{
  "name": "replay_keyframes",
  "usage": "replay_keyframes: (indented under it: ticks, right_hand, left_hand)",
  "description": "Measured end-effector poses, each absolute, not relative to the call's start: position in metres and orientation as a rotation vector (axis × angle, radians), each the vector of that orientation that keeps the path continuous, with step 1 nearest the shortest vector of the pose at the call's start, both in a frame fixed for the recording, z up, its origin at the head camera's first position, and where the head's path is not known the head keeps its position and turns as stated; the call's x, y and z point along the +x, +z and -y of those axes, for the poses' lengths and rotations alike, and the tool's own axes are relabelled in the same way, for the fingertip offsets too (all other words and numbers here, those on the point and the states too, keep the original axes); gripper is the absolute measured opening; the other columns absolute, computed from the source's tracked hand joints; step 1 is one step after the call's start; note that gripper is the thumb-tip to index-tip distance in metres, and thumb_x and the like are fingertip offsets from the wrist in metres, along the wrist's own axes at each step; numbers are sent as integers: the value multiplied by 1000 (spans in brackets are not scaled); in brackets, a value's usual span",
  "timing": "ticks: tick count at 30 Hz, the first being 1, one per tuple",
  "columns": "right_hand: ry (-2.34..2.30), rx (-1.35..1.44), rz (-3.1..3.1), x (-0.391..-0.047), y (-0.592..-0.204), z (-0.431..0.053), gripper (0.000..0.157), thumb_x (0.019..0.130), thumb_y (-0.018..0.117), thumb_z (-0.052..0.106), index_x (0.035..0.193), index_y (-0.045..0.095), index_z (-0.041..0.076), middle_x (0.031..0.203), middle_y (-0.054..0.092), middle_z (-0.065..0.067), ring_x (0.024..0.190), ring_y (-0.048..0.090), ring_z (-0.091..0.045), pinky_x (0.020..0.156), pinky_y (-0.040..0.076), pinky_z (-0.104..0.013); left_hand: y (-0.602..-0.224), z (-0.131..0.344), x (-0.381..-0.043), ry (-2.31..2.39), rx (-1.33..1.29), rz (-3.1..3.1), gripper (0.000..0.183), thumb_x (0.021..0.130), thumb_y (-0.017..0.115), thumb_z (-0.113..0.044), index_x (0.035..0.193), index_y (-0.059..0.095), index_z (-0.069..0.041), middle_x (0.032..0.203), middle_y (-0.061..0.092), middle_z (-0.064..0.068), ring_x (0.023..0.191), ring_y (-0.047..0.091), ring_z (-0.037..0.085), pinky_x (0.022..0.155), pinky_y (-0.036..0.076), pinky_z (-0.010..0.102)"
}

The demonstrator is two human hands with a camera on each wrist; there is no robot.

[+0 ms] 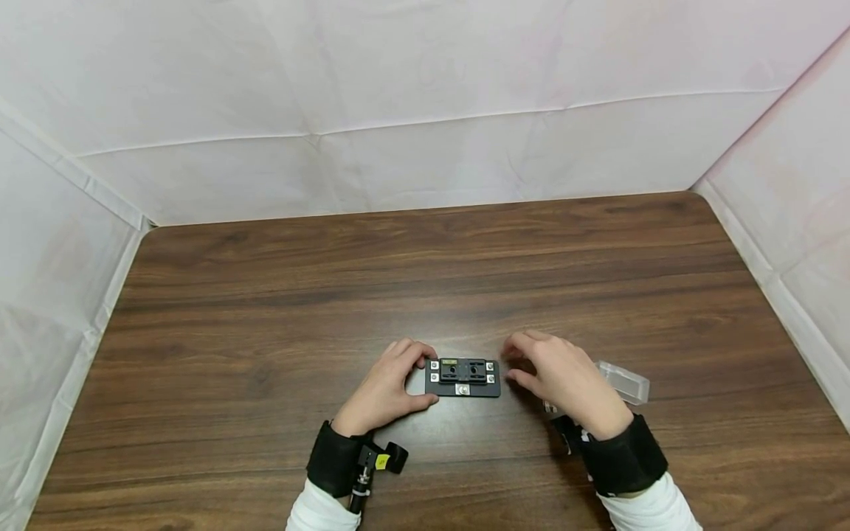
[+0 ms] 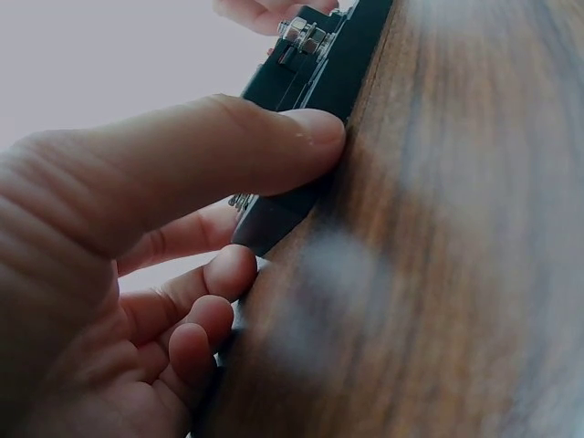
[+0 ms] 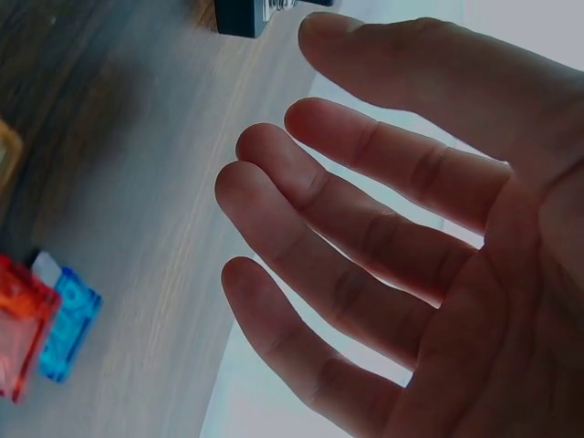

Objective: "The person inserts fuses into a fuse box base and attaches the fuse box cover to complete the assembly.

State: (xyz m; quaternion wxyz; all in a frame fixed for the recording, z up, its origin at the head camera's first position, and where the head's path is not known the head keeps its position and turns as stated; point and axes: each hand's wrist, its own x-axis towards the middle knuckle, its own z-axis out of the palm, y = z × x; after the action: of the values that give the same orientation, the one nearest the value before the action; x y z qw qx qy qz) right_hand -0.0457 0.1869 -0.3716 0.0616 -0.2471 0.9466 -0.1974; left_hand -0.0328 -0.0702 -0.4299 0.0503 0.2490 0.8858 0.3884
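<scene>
A black fuse block (image 1: 462, 389) with silver screw terminals lies flat on the table. My left hand (image 1: 392, 383) holds its left end between thumb and fingers; in the left wrist view, the thumb (image 2: 274, 151) presses along its side. Just past the block's right end, my right hand (image 1: 564, 376) hovers with nothing in its grasp. Its fingers (image 3: 301, 219) are spread and loosely bent in the right wrist view, where a corner of the block (image 3: 239, 16) shows at the top, apart from the thumb.
A clear plastic cover (image 1: 624, 383) lies right of my right hand. The right wrist view shows a translucent red piece (image 3: 23, 319) beside a blue piece (image 3: 71, 328), both blurred, and part of an orange thing (image 3: 7, 153). White sheets (image 1: 425, 96) surround the wooden table (image 1: 332, 273).
</scene>
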Motion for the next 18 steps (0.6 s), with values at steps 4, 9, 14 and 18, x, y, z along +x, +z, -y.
replay_keyframes:
  ticks: [4, 9, 14, 18]
  right_hand:
    - [-591, -749, -2872, -46, -371, -188, 25, 73, 75, 13, 94, 62, 12, 91, 68, -3, 82, 64, -19, 66, 52, -40]
    - [-602, -741, -2863, -47, -370, -191, 24, 73, 74, 13, 94, 62, 12, 90, 68, -3, 81, 64, -20, 66, 52, -41]
    - [-595, -722, -2855, -49, -370, -194, 25, 73, 74, 12, 94, 62, 11, 90, 68, -5, 81, 64, -21, 66, 52, -41]
    - [-581, -697, -2857, -50, -369, -199, 27, 71, 75, 9, 95, 62, 9, 90, 68, -6, 80, 63, -22, 65, 51, -41]
  left_hand:
    - [-430, 70, -33, 1184, 756, -2700, 45, 69, 77, -20, 107, 55, -11, 88, 48, 3, 84, 40, 16, 75, 38, 36]
    - [-430, 70, -33, 1190, 756, -2699, 45, 69, 77, -20, 106, 55, -12, 88, 48, 3, 84, 40, 16, 75, 37, 36]
    - [-429, 70, -32, 1199, 768, -2703, 45, 68, 77, -20, 106, 55, -11, 88, 48, 2, 83, 40, 16, 74, 37, 36]
    - [-429, 70, -32, 1201, 768, -2702, 45, 68, 77, -20, 106, 55, -11, 88, 48, 3, 83, 40, 16, 74, 37, 36]
